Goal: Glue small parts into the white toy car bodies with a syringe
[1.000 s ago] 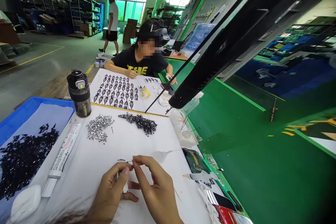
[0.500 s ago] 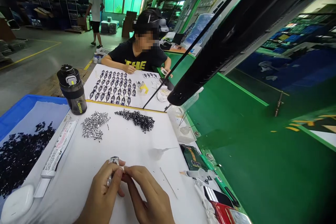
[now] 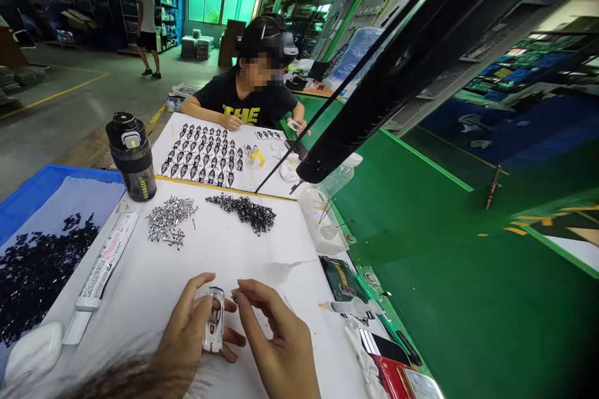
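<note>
My left hand grips a small white and silver toy car body upright by its side, with the fingers behind it and the thumb on it. Just to the right, my right hand hovers beside the car with thumb and forefinger pinched close together. Anything between those fingertips is too small to tell. Both hands are over a white work sheet. Beyond them lie a heap of silver pins and a pile of small black parts.
A blue tray of black parts and a white tube lie to my left, with a dark bottle behind. A syringe lies to my right. Across the table, a co-worker sits behind rows of car bodies.
The car body has turned lengthwise and now shows clearly in my left hand. My right hand has drawn away from it to the right.
</note>
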`<state>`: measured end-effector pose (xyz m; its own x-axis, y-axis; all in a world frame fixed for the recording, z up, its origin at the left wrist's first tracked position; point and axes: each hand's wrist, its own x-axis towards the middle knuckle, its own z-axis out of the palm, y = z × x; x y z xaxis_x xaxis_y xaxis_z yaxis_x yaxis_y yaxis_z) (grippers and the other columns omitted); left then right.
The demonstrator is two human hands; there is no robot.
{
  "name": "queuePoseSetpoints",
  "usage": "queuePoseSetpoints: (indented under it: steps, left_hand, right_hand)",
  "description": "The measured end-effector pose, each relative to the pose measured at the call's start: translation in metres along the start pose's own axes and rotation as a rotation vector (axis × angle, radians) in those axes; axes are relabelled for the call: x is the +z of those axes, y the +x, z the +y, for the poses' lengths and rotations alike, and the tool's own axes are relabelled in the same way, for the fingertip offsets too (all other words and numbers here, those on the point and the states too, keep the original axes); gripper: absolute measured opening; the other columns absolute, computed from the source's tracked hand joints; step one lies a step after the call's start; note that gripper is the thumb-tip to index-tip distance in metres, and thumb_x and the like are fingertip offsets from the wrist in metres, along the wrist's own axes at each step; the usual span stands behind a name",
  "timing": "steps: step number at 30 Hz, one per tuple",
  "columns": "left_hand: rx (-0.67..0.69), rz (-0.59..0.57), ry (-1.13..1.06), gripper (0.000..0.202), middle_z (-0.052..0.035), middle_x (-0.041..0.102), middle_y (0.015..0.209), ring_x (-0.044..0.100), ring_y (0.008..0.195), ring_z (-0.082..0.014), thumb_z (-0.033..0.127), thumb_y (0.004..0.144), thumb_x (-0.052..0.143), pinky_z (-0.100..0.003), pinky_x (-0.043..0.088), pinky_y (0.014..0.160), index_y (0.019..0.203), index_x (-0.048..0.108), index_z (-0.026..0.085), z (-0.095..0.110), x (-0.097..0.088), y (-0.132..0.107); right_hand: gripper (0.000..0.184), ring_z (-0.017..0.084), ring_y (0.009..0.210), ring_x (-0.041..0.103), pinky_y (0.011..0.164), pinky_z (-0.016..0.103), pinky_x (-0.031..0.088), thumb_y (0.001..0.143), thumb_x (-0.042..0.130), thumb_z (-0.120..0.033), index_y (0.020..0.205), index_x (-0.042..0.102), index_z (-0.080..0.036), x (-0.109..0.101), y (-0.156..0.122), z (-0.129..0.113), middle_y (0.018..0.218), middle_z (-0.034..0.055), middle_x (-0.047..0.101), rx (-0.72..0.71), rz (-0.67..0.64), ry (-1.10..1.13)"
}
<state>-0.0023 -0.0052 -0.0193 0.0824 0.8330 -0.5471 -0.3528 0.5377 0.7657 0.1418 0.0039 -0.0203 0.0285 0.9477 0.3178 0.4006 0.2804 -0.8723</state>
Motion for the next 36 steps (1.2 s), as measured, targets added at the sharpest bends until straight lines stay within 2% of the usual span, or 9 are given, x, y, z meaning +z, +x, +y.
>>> queuePoseSetpoints:
  steps: [6, 11, 14, 20, 25, 30, 32, 34, 36]
  left_hand:
    - [0.015, -0.036, 0.071, 0.051, -0.0080, 0.072, 0.098, 0.073, 0.065, -0.0226, 0.061, 0.076, 0.065, -0.035, 0.058, 0.062, 0.107, 0.054, 0.022, 0.006, 0.000, -0.002]
    - [0.099, -0.154, 0.097, 0.044, -0.0062, 0.075, 0.091, 0.071, 0.069, -0.0209, 0.057, 0.087, 0.057, -0.034, 0.054, 0.067, 0.113, 0.050, 0.021, -0.001, -0.002, -0.004]
    - [0.157, -0.190, 0.121, 0.040, -0.0056, 0.075, 0.085, 0.070, 0.068, -0.0199, 0.054, 0.094, 0.049, -0.033, 0.053, 0.067, 0.115, 0.048, 0.020, -0.004, -0.002, -0.007]
    - [0.268, -0.160, 0.230, 0.036, -0.0031, 0.074, 0.073, 0.065, 0.053, -0.0148, 0.054, 0.097, 0.045, -0.028, 0.051, 0.055, 0.106, 0.050, 0.020, -0.007, -0.002, -0.011]
    - [0.342, -0.102, 0.204, 0.035, 0.0023, 0.067, 0.060, 0.060, 0.041, -0.0121, 0.056, 0.096, 0.046, -0.023, 0.049, 0.043, 0.099, 0.049, 0.021, -0.015, 0.000, -0.013]
    - [0.251, -0.100, 0.232, 0.039, 0.0065, 0.056, 0.052, 0.056, 0.034, -0.0109, 0.061, 0.094, 0.046, -0.017, 0.038, 0.031, 0.091, 0.049, 0.022, -0.014, 0.001, -0.013]
    - [0.232, -0.114, 0.227, 0.040, 0.0040, 0.062, 0.060, 0.057, 0.035, -0.0104, 0.062, 0.093, 0.046, -0.016, 0.038, 0.031, 0.093, 0.049, 0.022, -0.013, 0.000, -0.012]
    - [0.205, -0.110, 0.206, 0.041, -0.0010, 0.069, 0.078, 0.060, 0.036, -0.0104, 0.063, 0.093, 0.046, -0.018, 0.039, 0.032, 0.096, 0.048, 0.022, -0.011, -0.001, -0.010]
    - [0.177, -0.109, 0.190, 0.042, -0.0053, 0.072, 0.091, 0.064, 0.039, -0.0121, 0.063, 0.093, 0.044, -0.021, 0.043, 0.034, 0.097, 0.048, 0.022, -0.011, -0.002, -0.009]
  right_hand:
    - [0.019, 0.020, 0.085, 0.075, 0.066, 0.023, 0.063, 0.089, 0.066, -0.039, 0.098, 0.071, -0.022, 0.002, -0.001, -0.005, 0.091, 0.0061, 0.076, 0.224, -0.067, 0.194]
    - [0.033, 0.015, 0.057, 0.064, 0.039, 0.022, 0.053, 0.083, 0.070, -0.051, 0.092, 0.070, -0.019, 0.015, -0.007, -0.005, 0.098, 0.0096, 0.073, 0.435, -0.100, 0.417]
    - [0.041, 0.012, 0.054, 0.056, 0.035, 0.020, 0.046, 0.079, 0.072, -0.056, 0.093, 0.070, -0.018, 0.020, -0.010, -0.003, 0.095, 0.0093, 0.071, 0.540, -0.084, 0.419]
    - [0.042, 0.011, 0.048, 0.057, 0.033, 0.021, 0.044, 0.079, 0.072, -0.058, 0.091, 0.067, -0.018, 0.019, -0.011, -0.001, 0.092, 0.0088, 0.070, 0.528, -0.159, 0.449]
    - [0.034, 0.005, 0.037, 0.051, 0.031, 0.021, 0.041, 0.084, 0.069, -0.051, 0.083, 0.059, -0.019, 0.018, -0.012, -0.019, 0.107, 0.0078, 0.066, 0.571, -0.210, 0.557]
    - [0.023, 0.017, 0.071, 0.068, 0.057, 0.027, 0.057, 0.089, 0.064, -0.042, 0.085, 0.062, -0.020, 0.010, -0.010, -0.022, 0.089, 0.0059, 0.068, 0.321, -0.205, 0.317]
    - [0.014, 0.018, 0.079, 0.066, 0.068, 0.030, 0.056, 0.090, 0.062, -0.034, 0.086, 0.062, -0.021, 0.003, -0.008, -0.019, 0.088, 0.0056, 0.067, 0.092, -0.080, 0.094]
    - [0.011, 0.020, 0.084, 0.063, 0.074, 0.033, 0.054, 0.086, 0.067, -0.029, 0.086, 0.059, -0.022, -0.005, -0.004, -0.014, 0.092, 0.0057, 0.063, -0.104, 0.226, -0.145]
    - [0.023, 0.023, 0.097, 0.059, 0.081, 0.038, 0.052, 0.080, 0.073, -0.029, 0.093, 0.056, -0.022, -0.013, 0.003, -0.007, 0.102, 0.0075, 0.058, -0.145, 0.512, -0.269]
